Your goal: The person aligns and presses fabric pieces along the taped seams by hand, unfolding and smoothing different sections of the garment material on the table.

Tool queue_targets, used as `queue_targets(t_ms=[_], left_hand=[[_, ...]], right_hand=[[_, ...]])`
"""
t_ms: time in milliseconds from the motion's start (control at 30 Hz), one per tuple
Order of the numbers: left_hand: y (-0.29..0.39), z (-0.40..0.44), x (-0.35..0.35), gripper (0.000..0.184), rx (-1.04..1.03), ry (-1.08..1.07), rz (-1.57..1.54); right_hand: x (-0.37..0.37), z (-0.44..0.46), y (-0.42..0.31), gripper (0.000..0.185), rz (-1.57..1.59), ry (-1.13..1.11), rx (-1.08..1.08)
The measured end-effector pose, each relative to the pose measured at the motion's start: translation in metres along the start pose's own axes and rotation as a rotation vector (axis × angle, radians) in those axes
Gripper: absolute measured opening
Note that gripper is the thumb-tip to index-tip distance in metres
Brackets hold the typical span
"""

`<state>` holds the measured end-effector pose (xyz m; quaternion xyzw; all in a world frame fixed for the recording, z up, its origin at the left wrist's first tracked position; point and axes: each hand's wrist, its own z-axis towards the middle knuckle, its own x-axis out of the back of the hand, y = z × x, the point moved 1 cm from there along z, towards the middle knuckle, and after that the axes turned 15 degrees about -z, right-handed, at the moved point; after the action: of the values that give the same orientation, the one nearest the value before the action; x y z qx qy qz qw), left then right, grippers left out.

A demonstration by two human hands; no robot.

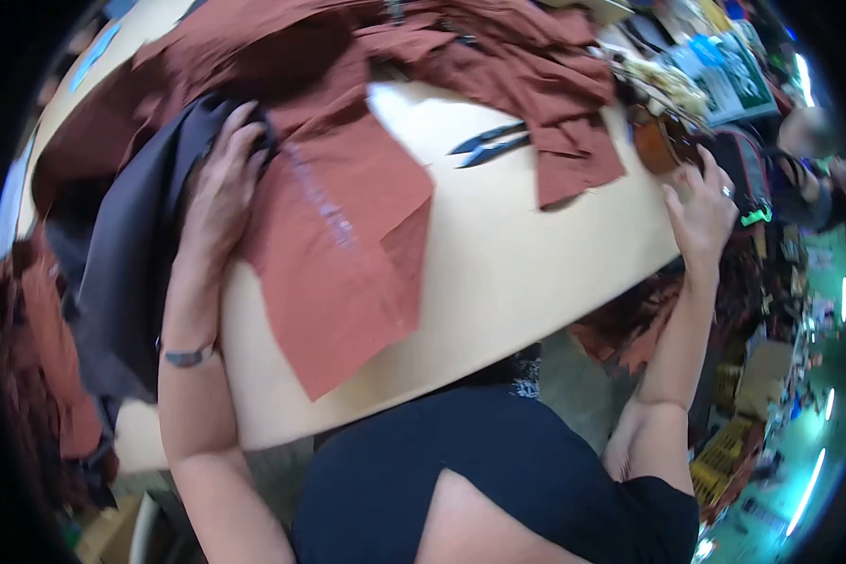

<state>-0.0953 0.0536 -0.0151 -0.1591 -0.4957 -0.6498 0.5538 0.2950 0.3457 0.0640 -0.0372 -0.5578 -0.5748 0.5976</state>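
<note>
My left hand [224,183] has its fingers bent over a dark grey cloth [127,244] at the left, gripping its bunched edge. Beside that hand a rust-red cloth piece [352,244] lies across the table, with a pale line of marks on it. My right hand [707,209] is at the table's right edge, thumb and fingers apart, close to a brown rounded object [656,141] whose kind I cannot make out. Thread snips [492,146] with dark handles rest on the tabletop between the cloths.
More rust-red cloth [498,61] is heaped along the far side of the pale table [526,273]. Pale yarn-like material [663,85] and a green-and-white packet [738,80] sit at the far right. A yellow crate [724,461] stands on the floor, and another person [808,174] is at the right.
</note>
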Motion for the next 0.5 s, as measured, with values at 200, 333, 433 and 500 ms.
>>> queue_targets(t_ms=[200, 333, 433, 500], left_hand=[[0.003, -0.001, -0.001, 0.021, 0.034, -0.001, 0.019], [-0.001, -0.002, -0.003, 0.021, -0.049, 0.051, 0.052], [-0.003, -0.002, -0.005, 0.020, -0.073, 0.096, -0.007], [0.001, -0.002, -0.002, 0.021, -0.007, 0.046, 0.003]], right_hand=[[0.140, 0.012, -0.102, 0.024, 0.854, 0.622, 0.348], [0.172, 0.022, -0.192, 0.028, 1.407, 0.354, 0.797], [0.143, 0.018, -0.233, 0.023, 1.496, 0.036, 0.834], [0.127, 0.009, -0.239, 0.019, 1.490, 0.029, 0.788]])
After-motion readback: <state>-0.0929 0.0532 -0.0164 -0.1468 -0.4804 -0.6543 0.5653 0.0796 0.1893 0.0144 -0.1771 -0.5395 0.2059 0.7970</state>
